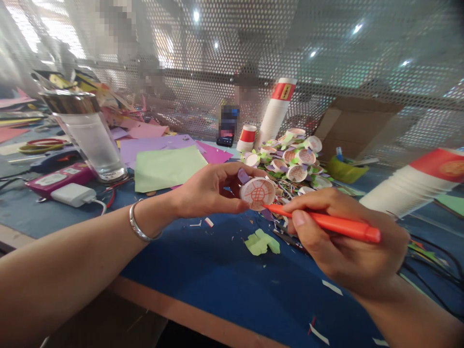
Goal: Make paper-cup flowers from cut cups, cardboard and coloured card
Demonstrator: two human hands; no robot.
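Observation:
Between the thumb and fingers of my left hand (213,188) is a round paper cup bottom (258,193), its face turned toward me. Orange-red lines and a grid pattern are drawn on it, and a bit of purple paper shows at its upper left edge. My right hand (348,237) grips an orange-red marker (326,224) like a pen, its tip at the lower edge of the disc. Below them a light green paper cutout (261,242) lies on the blue tabletop (203,280). Behind the disc rises a pile of similar decorated cup bottoms (297,173).
Stacked paper cups (271,116) lean at the back; another cup stack (416,183) lies at right. A glass water bottle (92,145), white charger (74,194) and coloured paper sheets (168,166) occupy the left. A yellow-green container (346,169) sits near a cardboard box (358,123). Paper scraps are scattered about.

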